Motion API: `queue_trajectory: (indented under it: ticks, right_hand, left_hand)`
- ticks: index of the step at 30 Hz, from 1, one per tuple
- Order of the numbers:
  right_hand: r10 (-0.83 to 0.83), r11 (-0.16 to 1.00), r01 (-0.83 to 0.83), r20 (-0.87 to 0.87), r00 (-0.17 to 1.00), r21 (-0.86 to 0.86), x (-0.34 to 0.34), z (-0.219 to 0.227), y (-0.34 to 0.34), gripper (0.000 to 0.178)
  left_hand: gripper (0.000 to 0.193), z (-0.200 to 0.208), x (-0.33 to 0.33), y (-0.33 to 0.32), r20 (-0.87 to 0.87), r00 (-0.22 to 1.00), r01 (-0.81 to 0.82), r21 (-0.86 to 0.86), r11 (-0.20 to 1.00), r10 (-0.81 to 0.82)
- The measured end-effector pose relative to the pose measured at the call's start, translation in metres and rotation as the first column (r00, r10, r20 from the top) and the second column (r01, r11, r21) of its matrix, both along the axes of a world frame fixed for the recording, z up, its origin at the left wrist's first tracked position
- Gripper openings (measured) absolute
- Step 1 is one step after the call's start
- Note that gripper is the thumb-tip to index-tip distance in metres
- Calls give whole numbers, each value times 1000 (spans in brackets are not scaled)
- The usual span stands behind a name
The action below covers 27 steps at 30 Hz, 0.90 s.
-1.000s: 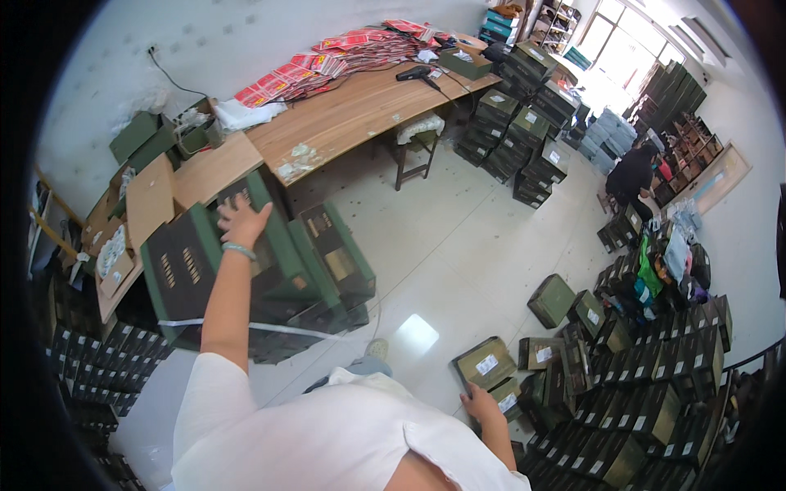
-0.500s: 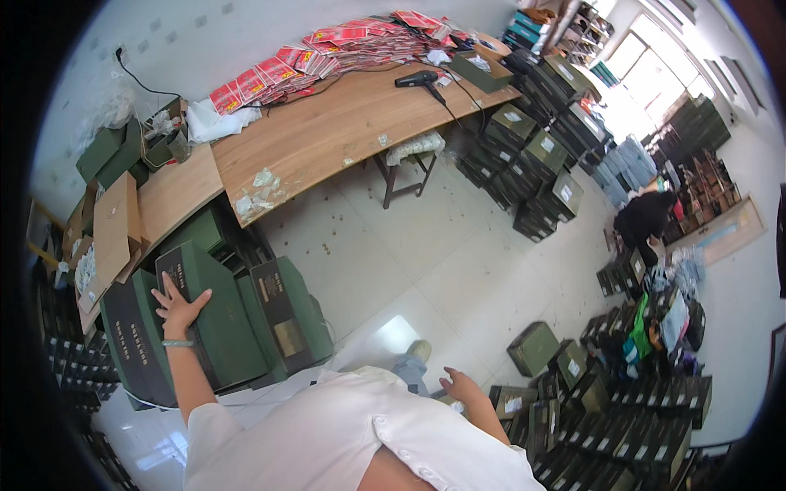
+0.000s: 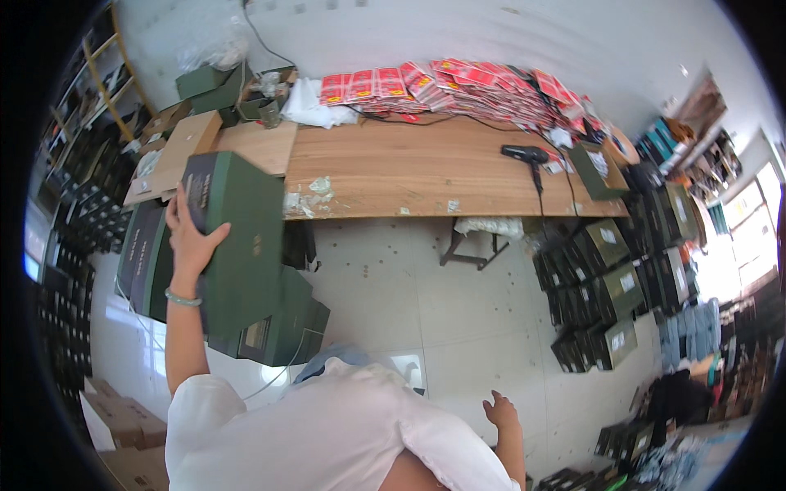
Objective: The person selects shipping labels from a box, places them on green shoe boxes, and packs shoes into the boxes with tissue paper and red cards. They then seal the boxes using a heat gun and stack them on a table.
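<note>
My left hand (image 3: 192, 243) grips a large dark green box (image 3: 250, 245) by its dark lidded side, thumb on one face and fingers along the edge. The box is raised and tilted over other boxes of the same kind. Beside it to the left stand more dark boxes (image 3: 143, 262) with printed sides. Below it a further green box (image 3: 286, 319) shows, with a thin white strap (image 3: 304, 344) by it. My right hand (image 3: 501, 409) hangs in the air over the tiled floor, fingers apart and holding nothing.
A wooden table (image 3: 393, 172) bears a heap of red-and-white packets (image 3: 483, 86), a black hair dryer (image 3: 526, 154) and an open green box (image 3: 602, 176). Under its front edge stands a stool (image 3: 483, 237). Stacked boxes (image 3: 606, 286) are at right, near a person in black (image 3: 679, 401).
My left hand has lifted the green box up from among the others. The view has turned left, so the table now lies straight ahead. My right hand stays free.
</note>
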State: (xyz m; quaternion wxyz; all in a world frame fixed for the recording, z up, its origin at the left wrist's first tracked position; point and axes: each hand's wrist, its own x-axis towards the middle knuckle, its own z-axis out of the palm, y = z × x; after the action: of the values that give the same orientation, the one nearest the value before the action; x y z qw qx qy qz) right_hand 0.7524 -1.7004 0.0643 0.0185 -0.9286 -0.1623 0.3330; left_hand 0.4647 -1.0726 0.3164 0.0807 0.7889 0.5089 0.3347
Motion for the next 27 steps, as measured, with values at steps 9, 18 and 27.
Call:
queue_trajectory:
  ticks: [9, 18, 27]
  right_hand:
    - [143, 897, -137, 17, 990, 420, 161, -7, 193, 53]
    - [188, 642, -193, 92, 978, 742, 292, 40, 408, 52]
    - [-17, 93, 664, -666, 746, 742, 493, 0, 534, 56]
  left_hand:
    - [119, -63, 201, 9, 303, 915, 225, 165, 960, -266]
    - [88, -152, 368, 81, -22, 712, 632, 457, 627, -702]
    - [81, -175, 475, 115, 95, 379, 826, 413, 383, -921]
